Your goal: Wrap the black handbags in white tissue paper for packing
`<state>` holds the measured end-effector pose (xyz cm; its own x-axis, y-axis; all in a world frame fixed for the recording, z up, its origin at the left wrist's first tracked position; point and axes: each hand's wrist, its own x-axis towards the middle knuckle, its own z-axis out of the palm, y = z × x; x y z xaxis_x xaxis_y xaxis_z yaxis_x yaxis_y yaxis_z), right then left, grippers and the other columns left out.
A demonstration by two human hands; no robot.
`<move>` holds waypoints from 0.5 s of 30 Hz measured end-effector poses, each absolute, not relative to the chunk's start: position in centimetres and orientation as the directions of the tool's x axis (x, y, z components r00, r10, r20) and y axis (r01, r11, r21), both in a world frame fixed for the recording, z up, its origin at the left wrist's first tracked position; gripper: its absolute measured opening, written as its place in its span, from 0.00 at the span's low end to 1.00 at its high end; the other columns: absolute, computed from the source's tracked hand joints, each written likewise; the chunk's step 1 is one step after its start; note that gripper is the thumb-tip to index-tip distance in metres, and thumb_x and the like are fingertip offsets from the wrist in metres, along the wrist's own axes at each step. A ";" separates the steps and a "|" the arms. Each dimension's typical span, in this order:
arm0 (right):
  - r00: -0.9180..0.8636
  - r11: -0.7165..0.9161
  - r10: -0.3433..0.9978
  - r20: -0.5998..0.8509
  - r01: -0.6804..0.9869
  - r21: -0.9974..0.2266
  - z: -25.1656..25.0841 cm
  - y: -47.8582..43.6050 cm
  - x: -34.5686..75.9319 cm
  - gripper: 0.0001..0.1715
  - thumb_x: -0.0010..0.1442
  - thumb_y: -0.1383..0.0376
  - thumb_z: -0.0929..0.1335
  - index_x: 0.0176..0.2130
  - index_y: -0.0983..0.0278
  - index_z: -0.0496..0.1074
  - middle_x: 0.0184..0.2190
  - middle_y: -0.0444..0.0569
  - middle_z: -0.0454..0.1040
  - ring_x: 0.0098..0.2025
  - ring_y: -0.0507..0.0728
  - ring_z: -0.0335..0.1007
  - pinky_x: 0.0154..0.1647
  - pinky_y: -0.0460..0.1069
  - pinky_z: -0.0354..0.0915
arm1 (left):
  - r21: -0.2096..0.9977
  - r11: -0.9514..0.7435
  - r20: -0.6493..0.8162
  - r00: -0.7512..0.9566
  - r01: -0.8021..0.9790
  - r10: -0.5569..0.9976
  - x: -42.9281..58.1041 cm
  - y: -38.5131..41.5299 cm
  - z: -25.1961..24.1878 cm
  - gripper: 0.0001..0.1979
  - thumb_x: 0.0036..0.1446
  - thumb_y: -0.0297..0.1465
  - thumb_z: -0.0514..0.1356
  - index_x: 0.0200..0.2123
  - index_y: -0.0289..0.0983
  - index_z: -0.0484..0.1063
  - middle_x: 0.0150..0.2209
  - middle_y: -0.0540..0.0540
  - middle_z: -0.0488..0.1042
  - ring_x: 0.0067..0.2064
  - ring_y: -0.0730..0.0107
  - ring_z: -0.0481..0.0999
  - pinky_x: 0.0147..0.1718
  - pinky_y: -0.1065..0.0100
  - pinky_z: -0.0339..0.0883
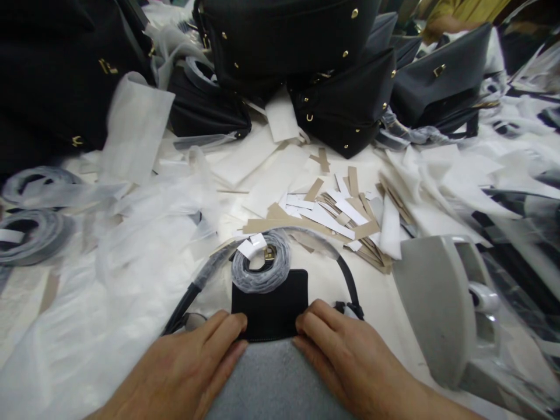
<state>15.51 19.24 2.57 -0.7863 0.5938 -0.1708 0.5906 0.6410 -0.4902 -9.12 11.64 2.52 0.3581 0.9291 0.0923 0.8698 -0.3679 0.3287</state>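
On the near side of the bench (380,300), the grey panel (277,382) looks soft; the left hand (196,353) and right hand (347,350) pinch fingers narrow on near corners of the black flap (273,312), probably pliable, best held there; the plastic-wrapped coil (262,281) looks slippery.
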 end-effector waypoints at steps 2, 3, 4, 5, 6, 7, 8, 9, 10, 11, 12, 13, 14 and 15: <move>-0.795 0.663 0.603 -0.067 0.546 -0.512 2.5 19.1 16.0 0.06 0.68 0.67 0.64 0.39 0.62 0.70 0.33 0.47 0.72 0.32 0.54 0.71 0.31 0.46 0.65 | 0.375 -0.363 0.062 0.368 0.853 0.928 -9.1 11.6 2.6 0.17 0.73 0.37 0.41 0.39 0.41 0.66 0.27 0.55 0.76 0.23 0.75 0.78 0.20 0.73 0.67; -0.797 0.684 0.604 0.000 0.519 -0.512 2.6 19.0 16.2 0.07 0.69 0.66 0.63 0.39 0.63 0.70 0.32 0.47 0.72 0.32 0.54 0.70 0.31 0.47 0.65 | 0.398 -0.365 0.060 0.373 0.842 0.926 -9.1 11.5 2.6 0.17 0.73 0.38 0.42 0.36 0.42 0.66 0.25 0.57 0.75 0.22 0.76 0.77 0.20 0.73 0.66; -0.794 0.706 0.605 0.065 0.496 -0.505 2.6 18.9 16.4 0.08 0.69 0.66 0.63 0.39 0.63 0.71 0.31 0.47 0.72 0.32 0.54 0.69 0.31 0.47 0.66 | 0.417 -0.370 0.075 0.374 0.830 0.924 -9.2 11.4 2.6 0.18 0.73 0.39 0.42 0.35 0.42 0.66 0.23 0.57 0.74 0.22 0.76 0.76 0.20 0.74 0.65; -0.791 0.728 0.600 0.121 0.477 -0.493 2.7 18.8 16.6 0.09 0.70 0.65 0.62 0.39 0.64 0.71 0.30 0.47 0.72 0.31 0.54 0.68 0.32 0.48 0.66 | 0.427 -0.375 0.103 0.368 0.823 0.924 -9.3 11.1 2.5 0.18 0.72 0.39 0.43 0.34 0.42 0.67 0.23 0.57 0.73 0.22 0.76 0.76 0.22 0.74 0.66; -0.792 0.750 0.588 0.164 0.458 -0.477 2.8 18.7 16.7 0.10 0.70 0.64 0.62 0.39 0.64 0.71 0.29 0.48 0.73 0.31 0.55 0.68 0.33 0.48 0.66 | 0.429 -0.380 0.137 0.357 0.819 0.924 -9.4 10.9 2.3 0.17 0.72 0.40 0.44 0.35 0.42 0.68 0.24 0.57 0.74 0.24 0.76 0.76 0.23 0.74 0.66; -0.796 0.771 0.572 0.197 0.439 -0.462 2.9 18.7 16.8 0.11 0.70 0.63 0.62 0.40 0.65 0.71 0.29 0.48 0.73 0.32 0.55 0.69 0.34 0.49 0.67 | 0.428 -0.387 0.171 0.347 0.817 0.922 -9.5 10.6 2.2 0.17 0.71 0.41 0.46 0.36 0.42 0.69 0.26 0.56 0.75 0.25 0.75 0.76 0.25 0.73 0.66; -0.802 0.785 0.558 0.214 0.427 -0.448 3.0 18.7 16.9 0.12 0.71 0.63 0.62 0.40 0.65 0.72 0.29 0.48 0.74 0.32 0.55 0.70 0.36 0.49 0.67 | 0.427 -0.394 0.194 0.344 0.814 0.919 -9.7 10.4 2.1 0.16 0.71 0.41 0.47 0.37 0.42 0.69 0.27 0.54 0.76 0.26 0.74 0.76 0.26 0.73 0.66; -0.809 0.796 0.546 0.220 0.418 -0.438 3.2 18.8 16.9 0.12 0.71 0.62 0.62 0.41 0.65 0.72 0.29 0.49 0.74 0.33 0.55 0.70 0.37 0.50 0.67 | 0.428 -0.401 0.206 0.344 0.810 0.916 -9.9 10.2 2.1 0.16 0.71 0.41 0.48 0.37 0.42 0.70 0.28 0.53 0.76 0.27 0.74 0.76 0.27 0.73 0.66; -0.815 0.802 0.536 0.219 0.412 -0.433 3.4 18.9 17.0 0.13 0.71 0.61 0.62 0.41 0.66 0.72 0.29 0.49 0.75 0.33 0.56 0.71 0.38 0.50 0.67 | 0.434 -0.406 0.201 0.353 0.804 0.914 -10.1 10.0 2.1 0.15 0.71 0.40 0.48 0.37 0.42 0.71 0.29 0.53 0.76 0.29 0.73 0.75 0.29 0.73 0.67; -0.817 0.800 0.538 0.209 0.416 -0.433 3.7 19.0 17.0 0.13 0.71 0.60 0.62 0.42 0.65 0.72 0.29 0.48 0.75 0.33 0.56 0.71 0.38 0.51 0.67 | 0.446 -0.409 0.180 0.368 0.796 0.912 -10.2 9.9 2.2 0.15 0.70 0.39 0.49 0.37 0.42 0.71 0.31 0.52 0.76 0.30 0.73 0.75 0.30 0.74 0.67; -0.813 0.789 0.549 0.195 0.426 -0.442 4.0 19.1 17.1 0.14 0.71 0.59 0.62 0.42 0.65 0.72 0.28 0.48 0.75 0.32 0.56 0.71 0.38 0.51 0.67 | 0.463 -0.406 0.150 0.381 0.788 0.912 -10.3 9.9 2.4 0.14 0.70 0.39 0.49 0.36 0.42 0.71 0.31 0.52 0.76 0.30 0.74 0.75 0.30 0.75 0.67; -0.807 0.772 0.564 0.175 0.441 -0.458 4.3 19.2 17.2 0.14 0.70 0.59 0.62 0.42 0.64 0.71 0.28 0.48 0.75 0.32 0.56 0.71 0.37 0.51 0.66 | 0.479 -0.400 0.127 0.389 0.781 0.912 -10.4 9.9 2.5 0.15 0.70 0.39 0.49 0.36 0.42 0.71 0.32 0.52 0.76 0.30 0.74 0.75 0.30 0.76 0.67; -0.802 0.752 0.578 0.150 0.453 -0.478 4.7 19.3 17.2 0.14 0.71 0.58 0.62 0.43 0.64 0.71 0.29 0.47 0.76 0.32 0.55 0.72 0.37 0.51 0.66 | 0.489 -0.395 0.113 0.393 0.778 0.913 -10.5 10.0 2.7 0.15 0.70 0.40 0.48 0.37 0.42 0.71 0.32 0.53 0.76 0.30 0.74 0.76 0.29 0.76 0.68; -0.798 0.731 0.591 0.120 0.466 -0.499 5.0 19.3 17.2 0.13 0.71 0.58 0.61 0.43 0.63 0.71 0.29 0.47 0.76 0.31 0.55 0.72 0.37 0.51 0.66 | 0.493 -0.396 0.121 0.389 0.775 0.913 -10.5 10.0 2.8 0.14 0.70 0.41 0.48 0.39 0.43 0.70 0.32 0.53 0.77 0.30 0.75 0.76 0.28 0.77 0.68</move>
<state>17.22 19.34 4.99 -0.7977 0.5910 0.1202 0.4660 0.7305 -0.4992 -10.52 10.00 2.76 0.3894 0.9131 0.1208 0.7749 -0.3957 0.4928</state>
